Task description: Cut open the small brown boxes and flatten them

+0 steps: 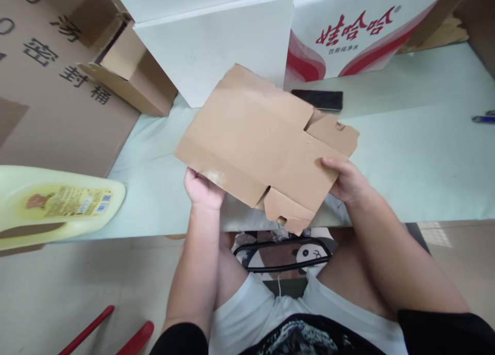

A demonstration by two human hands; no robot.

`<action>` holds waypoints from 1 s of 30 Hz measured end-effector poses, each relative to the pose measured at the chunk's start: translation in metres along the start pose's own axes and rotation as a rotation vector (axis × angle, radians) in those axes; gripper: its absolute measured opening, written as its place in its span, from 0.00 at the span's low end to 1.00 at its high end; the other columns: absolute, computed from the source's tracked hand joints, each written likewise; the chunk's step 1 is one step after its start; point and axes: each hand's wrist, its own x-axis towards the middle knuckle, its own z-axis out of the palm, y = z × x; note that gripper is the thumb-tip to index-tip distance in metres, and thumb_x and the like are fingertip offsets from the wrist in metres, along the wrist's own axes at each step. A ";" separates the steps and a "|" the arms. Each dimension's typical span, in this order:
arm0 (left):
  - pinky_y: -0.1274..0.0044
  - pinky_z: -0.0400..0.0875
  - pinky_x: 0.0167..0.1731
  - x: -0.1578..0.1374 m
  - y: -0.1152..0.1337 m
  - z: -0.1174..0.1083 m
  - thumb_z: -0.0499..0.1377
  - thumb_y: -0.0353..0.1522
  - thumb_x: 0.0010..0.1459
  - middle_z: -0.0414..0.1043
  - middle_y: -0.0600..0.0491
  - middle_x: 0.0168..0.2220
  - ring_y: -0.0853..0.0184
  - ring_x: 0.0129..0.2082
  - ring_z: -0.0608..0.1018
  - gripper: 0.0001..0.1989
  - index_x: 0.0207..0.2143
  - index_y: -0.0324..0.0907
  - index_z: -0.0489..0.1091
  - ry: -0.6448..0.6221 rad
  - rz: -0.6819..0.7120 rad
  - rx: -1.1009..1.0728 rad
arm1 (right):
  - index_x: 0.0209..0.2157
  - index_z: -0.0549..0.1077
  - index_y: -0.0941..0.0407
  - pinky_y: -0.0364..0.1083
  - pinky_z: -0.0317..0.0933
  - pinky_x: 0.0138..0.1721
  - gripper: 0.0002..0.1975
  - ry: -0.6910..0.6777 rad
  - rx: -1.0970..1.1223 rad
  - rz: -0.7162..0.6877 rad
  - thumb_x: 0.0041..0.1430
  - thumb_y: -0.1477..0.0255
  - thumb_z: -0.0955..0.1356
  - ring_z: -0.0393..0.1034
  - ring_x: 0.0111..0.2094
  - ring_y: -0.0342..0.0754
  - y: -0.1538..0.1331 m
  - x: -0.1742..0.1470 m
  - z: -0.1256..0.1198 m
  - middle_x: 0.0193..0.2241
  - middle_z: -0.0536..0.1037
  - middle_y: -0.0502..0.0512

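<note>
A flattened brown cardboard box [247, 133] is held up, tilted, above the pale green table. Slots and notched flaps show at its right and lower ends, and a whitish patch marks its lower left edge. My left hand [204, 189] supports that lower left edge from beneath, its fingers mostly hidden under the board. At the right end my right hand [346, 179] grips the box, thumb on top and the other fingers underneath.
Behind the cardboard stand white cartons [220, 45], one with red lettering, and a black phone [323, 100]. To the left are a large brown carton [46, 97], a small open box [135, 66] and a yellow jug [62, 203]. Pens [483, 119] lie far right on the table [417, 154].
</note>
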 end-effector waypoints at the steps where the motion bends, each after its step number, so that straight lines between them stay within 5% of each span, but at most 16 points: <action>1: 0.67 0.78 0.54 -0.004 0.001 0.001 0.52 0.50 0.61 0.83 0.47 0.47 0.55 0.57 0.80 0.25 0.48 0.45 0.77 -0.016 0.013 -0.030 | 0.47 0.77 0.52 0.60 0.76 0.53 0.30 0.030 0.006 -0.012 0.38 0.61 0.79 0.82 0.47 0.61 -0.001 0.001 0.001 0.47 0.85 0.58; 5: 0.67 0.78 0.54 -0.009 0.002 0.002 0.60 0.56 0.58 0.81 0.46 0.52 0.54 0.61 0.78 0.28 0.50 0.46 0.76 -0.055 0.036 -0.079 | 0.47 0.77 0.51 0.59 0.77 0.51 0.31 0.097 -0.018 -0.066 0.38 0.62 0.80 0.81 0.47 0.60 -0.002 0.003 0.003 0.45 0.85 0.56; 8: 0.70 0.78 0.54 -0.001 -0.006 0.002 0.69 0.41 0.54 0.82 0.47 0.51 0.56 0.59 0.79 0.21 0.49 0.46 0.76 0.058 0.056 -0.048 | 0.46 0.77 0.50 0.58 0.77 0.49 0.30 0.077 -0.060 -0.122 0.40 0.58 0.81 0.81 0.47 0.59 0.005 0.003 0.003 0.43 0.85 0.55; 13: 0.72 0.77 0.55 0.010 -0.022 0.008 0.65 0.39 0.61 0.80 0.49 0.55 0.62 0.58 0.80 0.15 0.49 0.46 0.73 0.125 0.055 -0.097 | 0.43 0.79 0.53 0.58 0.75 0.54 0.29 -0.096 -0.216 -0.123 0.42 0.53 0.81 0.80 0.49 0.59 0.014 -0.003 -0.005 0.44 0.85 0.59; 16: 0.73 0.78 0.50 0.000 -0.031 0.015 0.62 0.46 0.63 0.81 0.48 0.50 0.65 0.49 0.83 0.18 0.47 0.45 0.71 0.034 -0.122 0.001 | 0.39 0.79 0.53 0.57 0.74 0.53 0.25 0.077 -0.182 -0.255 0.40 0.57 0.82 0.80 0.46 0.57 0.005 -0.010 -0.011 0.43 0.85 0.59; 18: 0.74 0.79 0.47 -0.020 -0.037 0.023 0.58 0.53 0.64 0.82 0.48 0.44 0.66 0.42 0.84 0.22 0.43 0.44 0.71 -0.156 -0.312 0.201 | 0.34 0.76 0.53 0.56 0.75 0.51 0.20 0.293 -0.131 -0.428 0.40 0.61 0.81 0.80 0.44 0.57 -0.008 -0.014 -0.012 0.40 0.84 0.58; 19: 0.75 0.78 0.46 -0.035 -0.040 0.028 0.55 0.55 0.64 0.82 0.48 0.42 0.67 0.41 0.83 0.25 0.42 0.44 0.71 -0.370 -0.408 0.346 | 0.32 0.74 0.53 0.55 0.74 0.52 0.19 0.397 -0.101 -0.522 0.41 0.63 0.80 0.79 0.44 0.56 -0.014 -0.015 -0.011 0.38 0.84 0.57; 22: 0.69 0.80 0.41 -0.094 -0.061 0.051 0.73 0.49 0.48 0.82 0.47 0.33 0.59 0.34 0.83 0.23 0.35 0.39 0.77 -0.824 -0.587 0.470 | 0.34 0.69 0.51 0.53 0.71 0.58 0.17 0.653 0.010 -0.761 0.43 0.66 0.76 0.79 0.48 0.51 -0.029 -0.017 -0.010 0.38 0.82 0.53; 24: 0.67 0.79 0.48 -0.135 -0.084 0.069 0.74 0.45 0.47 0.81 0.52 0.37 0.59 0.39 0.84 0.22 0.40 0.42 0.79 -1.570 -0.711 0.539 | 0.37 0.66 0.50 0.55 0.71 0.59 0.18 0.794 0.063 -0.861 0.44 0.67 0.74 0.79 0.49 0.50 -0.032 -0.017 -0.015 0.42 0.82 0.52; 26: 0.70 0.79 0.47 -0.166 -0.108 0.084 0.77 0.39 0.38 0.79 0.51 0.36 0.57 0.42 0.85 0.22 0.34 0.38 0.77 -2.002 -0.847 0.379 | 0.38 0.63 0.49 0.58 0.72 0.59 0.20 0.900 0.051 -0.911 0.46 0.65 0.74 0.79 0.50 0.50 -0.033 -0.018 -0.030 0.46 0.81 0.52; 28: 0.72 0.79 0.48 -0.179 -0.123 0.091 0.78 0.35 0.35 0.78 0.50 0.37 0.55 0.44 0.84 0.22 0.31 0.36 0.75 -2.146 -0.932 0.202 | 0.38 0.59 0.47 0.60 0.70 0.61 0.21 1.007 -0.028 -0.945 0.48 0.63 0.73 0.78 0.53 0.51 -0.037 -0.021 -0.054 0.52 0.79 0.54; 30: 0.73 0.78 0.49 -0.173 -0.120 0.088 0.76 0.34 0.39 0.78 0.49 0.39 0.56 0.44 0.84 0.23 0.37 0.33 0.75 -2.135 -0.904 0.101 | 0.41 0.58 0.46 0.59 0.63 0.68 0.19 1.098 -0.185 -0.914 0.54 0.62 0.71 0.72 0.62 0.48 -0.049 -0.024 -0.082 0.61 0.73 0.56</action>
